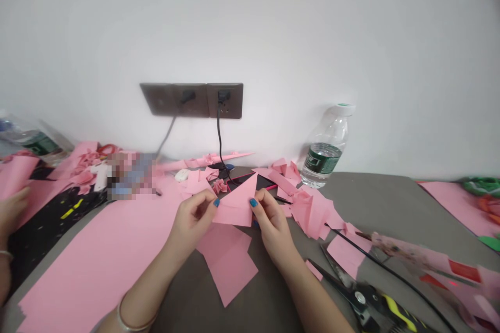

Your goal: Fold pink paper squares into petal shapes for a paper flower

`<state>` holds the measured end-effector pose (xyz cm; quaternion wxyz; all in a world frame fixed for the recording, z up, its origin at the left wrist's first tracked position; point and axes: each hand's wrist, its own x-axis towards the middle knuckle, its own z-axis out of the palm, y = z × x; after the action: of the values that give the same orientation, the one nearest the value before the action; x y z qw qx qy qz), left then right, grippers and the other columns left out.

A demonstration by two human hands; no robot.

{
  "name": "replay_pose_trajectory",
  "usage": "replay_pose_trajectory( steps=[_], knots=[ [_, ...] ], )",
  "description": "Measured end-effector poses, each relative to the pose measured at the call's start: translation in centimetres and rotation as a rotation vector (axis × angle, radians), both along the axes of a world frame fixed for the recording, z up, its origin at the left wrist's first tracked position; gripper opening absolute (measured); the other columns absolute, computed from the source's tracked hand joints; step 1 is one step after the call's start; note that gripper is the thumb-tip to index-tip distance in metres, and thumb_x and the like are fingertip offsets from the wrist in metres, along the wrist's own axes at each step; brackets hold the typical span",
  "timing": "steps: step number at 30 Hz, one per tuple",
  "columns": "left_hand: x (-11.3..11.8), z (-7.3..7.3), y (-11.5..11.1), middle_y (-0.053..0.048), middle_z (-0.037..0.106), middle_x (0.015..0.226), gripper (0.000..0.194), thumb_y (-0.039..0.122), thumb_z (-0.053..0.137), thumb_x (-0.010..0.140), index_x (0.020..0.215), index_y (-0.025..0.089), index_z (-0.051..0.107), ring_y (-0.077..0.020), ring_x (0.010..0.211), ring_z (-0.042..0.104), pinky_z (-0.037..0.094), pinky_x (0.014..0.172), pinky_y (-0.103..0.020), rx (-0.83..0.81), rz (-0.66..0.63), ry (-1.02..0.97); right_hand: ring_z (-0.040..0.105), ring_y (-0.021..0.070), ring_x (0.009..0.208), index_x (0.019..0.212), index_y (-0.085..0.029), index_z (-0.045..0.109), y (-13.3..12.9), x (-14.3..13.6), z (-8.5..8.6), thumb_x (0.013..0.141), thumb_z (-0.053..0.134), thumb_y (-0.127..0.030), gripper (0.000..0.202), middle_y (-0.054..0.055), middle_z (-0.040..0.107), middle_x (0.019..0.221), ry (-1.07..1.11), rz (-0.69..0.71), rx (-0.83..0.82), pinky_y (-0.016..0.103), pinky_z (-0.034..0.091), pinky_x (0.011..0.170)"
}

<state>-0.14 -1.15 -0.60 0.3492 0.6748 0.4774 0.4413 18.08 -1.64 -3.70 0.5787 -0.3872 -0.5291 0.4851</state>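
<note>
Over the table (pixel 378 200), folded paper (pixel 238 203) spans hand (pixel 194 216) to hand (pixel 274 222)

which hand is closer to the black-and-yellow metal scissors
Right. The right hand is forward and to the left of the black-and-yellow metal scissors, off their blade end; the left hand is farther left, beyond the right hand.

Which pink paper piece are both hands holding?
The folded pink paper piece with a pointed top, pinched by the left hand and right hand; the flat pink sheets below lie on the grey table.
</note>
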Motion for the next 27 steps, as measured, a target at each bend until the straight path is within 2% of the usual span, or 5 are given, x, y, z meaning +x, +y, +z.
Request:
replay_pose_trajectory(
  steps=[7,13,19,23,27],
  knots=[
    [0.2,0.3,0.1,0.002,0.043,0.067,0.025,0.035,0.048,0.091,0.074,0.017,0.053,-0.013,0.062,0.041,0.031,0.057,-0.024,-0.064,-0.1,0.11,0.032,0.0132,0.062,0.074,-0.022,0.043,-0.2,0.0,0.5,0.096,0.049,-0.042,0.031,-0.004,0.034,0.07,-0.046,0.052,0.04,0.026,0.028,0.057],
    [0.4,0.0,0.1,0.004,0.032,0.064,0.034,0.034,0.042,0.094,0.064,0.019,0.038,-0.0124,0.06,0.034,0.028,0.056,-0.025,-0.017,-0.138,0.155,0.035,0.0134,0.063,0.073,-0.022,0.043,-0.3,-0.1,0.7,0.094,0.051,-0.046,0.033,-0.003,0.037,0.071,-0.035,0.078,0.016,0.025,0.032,0.059],
    [0.3,0.0,-0.1,0.003,0.032,0.065,0.036,0.036,0.039,0.097,0.065,0.02,0.036,-0.0131,0.061,0.035,0.028,0.058,-0.026,-0.005,-0.168,0.153,0.037,0.0133,0.062,0.071,-0.022,0.047,-0.2,-0.1,0.8,0.088,0.057,-0.05,0.035,-0.003,0.039,0.068,0.009,0.067,-0.017,0.024,0.034,0.057],
    [0.7,0.5,-0.4,0.003,0.034,0.063,0.036,0.034,0.038,0.097,0.064,0.019,0.036,-0.0133,0.061,0.036,0.028,0.058,-0.027,0.016,-0.248,0.168,0.049,0.0169,0.069,0.078,-0.021,0.056,-0.6,0.0,1.2,0.083,0.064,-0.051,0.031,0.0,0.052,0.073,0.027,0.207,-0.071,0.028,0.042,0.064],
    [1.0,0.8,-0.7,0.003,0.036,0.062,0.037,0.031,0.037,0.098,0.063,0.019,0.036,-0.0127,0.059,0.037,0.026,0.056,-0.027,0.027,-0.372,0.216,0.044,0.0144,0.065,0.072,-0.019,0.054,-0.8,0.0,1.3,0.083,0.065,-0.043,0.028,-0.001,0.048,0.07,-0.023,0.299,-0.097,0.025,0.038,0.059]
  ],
)
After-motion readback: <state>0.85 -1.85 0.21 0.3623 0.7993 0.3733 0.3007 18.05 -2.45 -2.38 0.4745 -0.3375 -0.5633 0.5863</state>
